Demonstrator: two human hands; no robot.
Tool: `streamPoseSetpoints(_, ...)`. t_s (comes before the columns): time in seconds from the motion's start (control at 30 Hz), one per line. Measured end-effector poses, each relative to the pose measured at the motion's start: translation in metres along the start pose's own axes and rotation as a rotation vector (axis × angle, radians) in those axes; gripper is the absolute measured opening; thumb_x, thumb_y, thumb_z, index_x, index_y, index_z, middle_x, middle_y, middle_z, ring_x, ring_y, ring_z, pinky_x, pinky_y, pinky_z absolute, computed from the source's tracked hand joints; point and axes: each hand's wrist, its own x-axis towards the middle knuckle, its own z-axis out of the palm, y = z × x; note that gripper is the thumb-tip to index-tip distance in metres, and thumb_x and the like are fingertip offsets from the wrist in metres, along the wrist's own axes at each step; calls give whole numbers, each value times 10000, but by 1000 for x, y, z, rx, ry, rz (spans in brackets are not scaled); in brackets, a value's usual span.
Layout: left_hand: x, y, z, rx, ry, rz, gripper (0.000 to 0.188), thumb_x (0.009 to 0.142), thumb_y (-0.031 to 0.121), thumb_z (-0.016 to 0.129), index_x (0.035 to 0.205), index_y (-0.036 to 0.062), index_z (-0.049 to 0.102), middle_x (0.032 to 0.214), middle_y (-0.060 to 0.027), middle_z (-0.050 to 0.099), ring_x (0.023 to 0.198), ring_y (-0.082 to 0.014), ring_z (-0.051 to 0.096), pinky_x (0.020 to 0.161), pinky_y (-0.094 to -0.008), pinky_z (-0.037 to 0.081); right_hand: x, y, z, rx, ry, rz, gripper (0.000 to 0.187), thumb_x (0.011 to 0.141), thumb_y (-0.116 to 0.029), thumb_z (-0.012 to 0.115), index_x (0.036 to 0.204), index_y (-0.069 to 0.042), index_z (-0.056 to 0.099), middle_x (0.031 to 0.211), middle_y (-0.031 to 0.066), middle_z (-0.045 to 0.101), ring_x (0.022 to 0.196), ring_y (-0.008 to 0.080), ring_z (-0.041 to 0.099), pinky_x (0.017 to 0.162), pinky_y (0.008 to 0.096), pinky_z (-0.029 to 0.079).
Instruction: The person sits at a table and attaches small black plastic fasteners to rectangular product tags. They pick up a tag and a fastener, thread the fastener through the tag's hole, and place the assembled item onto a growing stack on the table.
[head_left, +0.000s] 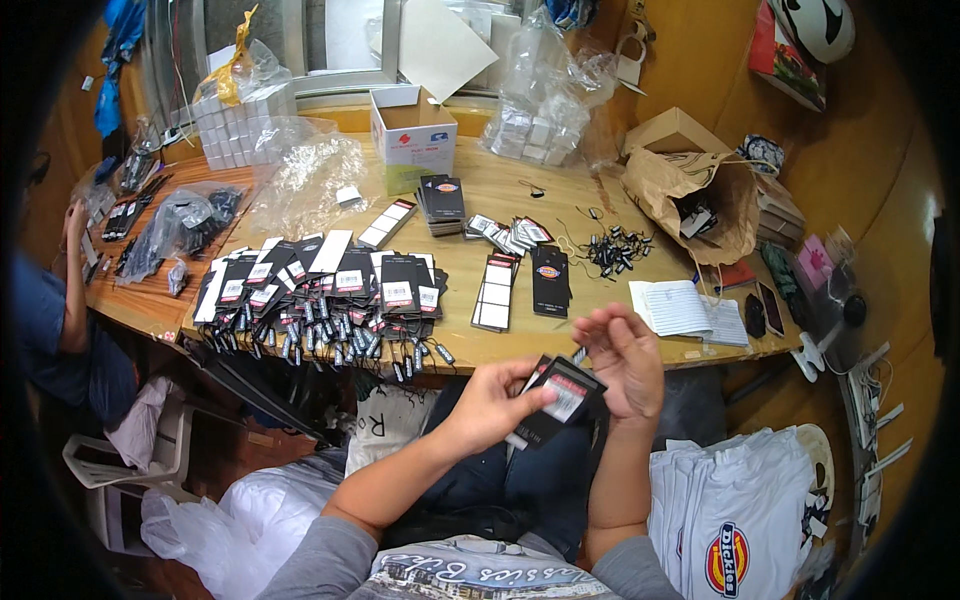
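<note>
Left hand [490, 405]: pinching black tags [545, 422] — barcode label [567, 397] facing up
Right hand [628, 372]: fingers curled — grip unclear
Ten o'clock: barcoded tag heap [345, 281]

Passable at upper centre, over table [577, 186] between carton [415, 150] and paper bag [665, 180]. Narrow at centre, between tag pile [350, 282] and tag stack [492, 292]. Blocked left of centre by tag pile, right of centre by cord cluster [620, 252] and notebook [670, 308].
</note>
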Motion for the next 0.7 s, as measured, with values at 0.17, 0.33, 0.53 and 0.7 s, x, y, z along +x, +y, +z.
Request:
streamPoseSetpoints(0.17, -31, -30, -14, 75, 5, -94, 168, 755, -25, 530, 920, -45, 544, 795, 4, 524, 724, -33, 472, 635, -170, 393, -13, -18, -31, 138, 183, -123, 151, 806, -98, 492, 950, -63, 521, 762, 71, 572, 648, 153, 544, 630, 285, 472)
streamPoseSetpoints(0.33, -39, -46, -23, 140, 5, -117, 176, 753, -8, 541, 925, -47, 543, 813, -17, 550, 725, -44, 497, 638, -176, 412, -29, -26, -32, 152, 28, -201, 176, 799, -134, 513, 955, -60, 482, 764, 71, 556, 602, 136, 518, 602, 259, 452)
streamPoseSetpoints(0.53, -40, -22, -22, -20, -21, -270, 206, 752, 4, 547, 953, -40, 531, 828, -56, 589, 707, -66, 539, 633, -193, 447, -51, 9, -13, -648, 1, 52, 468, 791, -225, 528, 1172, -7, 366, 1080, 114, 484, 1040, 185, 441, 855, 258, 331)
streamPoseSetpoints(0.7, -44, -15, -31, -130, -22, -286, 231, 731, 29, 583, 939, -53, 528, 828, -85, 591, 694, -97, 564, 631, -205, 462, -73, 41, -17, -317, -257, 526, 348, 778, -129, 536, 1086, 13, 458, 930, 90, 545, 810, 125, 516, 693, 202, 396)
